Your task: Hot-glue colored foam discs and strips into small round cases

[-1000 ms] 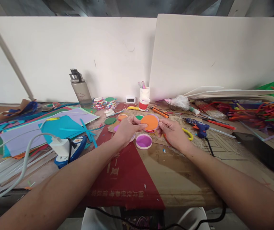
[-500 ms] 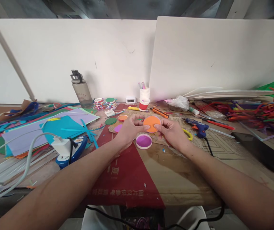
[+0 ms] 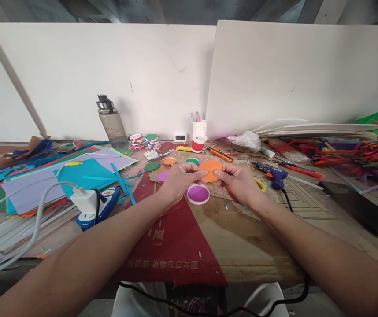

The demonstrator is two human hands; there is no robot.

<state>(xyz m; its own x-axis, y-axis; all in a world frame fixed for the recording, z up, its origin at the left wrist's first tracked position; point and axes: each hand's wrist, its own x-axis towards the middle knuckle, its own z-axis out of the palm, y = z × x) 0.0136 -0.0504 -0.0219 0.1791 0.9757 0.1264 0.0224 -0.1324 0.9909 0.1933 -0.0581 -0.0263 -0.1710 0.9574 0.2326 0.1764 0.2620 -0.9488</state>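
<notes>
Both my hands pinch one orange foam disc (image 3: 210, 169) with a pale rim, held just above the table's middle. My left hand (image 3: 179, 180) grips its left edge with thumb and fingers closed. My right hand (image 3: 238, 182) grips its right edge the same way. Right below the disc lies a purple disc in a white ring (image 3: 198, 194). More discs lie behind my left hand: a green one (image 3: 152, 166), an orange one (image 3: 169, 161), a small green one (image 3: 192, 161) and a pink one (image 3: 162, 176) partly hidden by my fingers.
Coloured paper sheets (image 3: 76, 176), a white charger (image 3: 85, 201) and a blue punch (image 3: 105, 200) lie left. A water bottle (image 3: 110, 123), stacked cups (image 3: 199, 135) and a small clock (image 3: 179, 137) stand at the back. A blue glue gun (image 3: 273, 174), yellow-handled scissors (image 3: 260, 184) and pipe cleaners (image 3: 357, 154) lie right.
The orange disc has been turned between my fingers and now shows smaller and slightly further away; both hands have shifted their grip closer together along its lower edge.
</notes>
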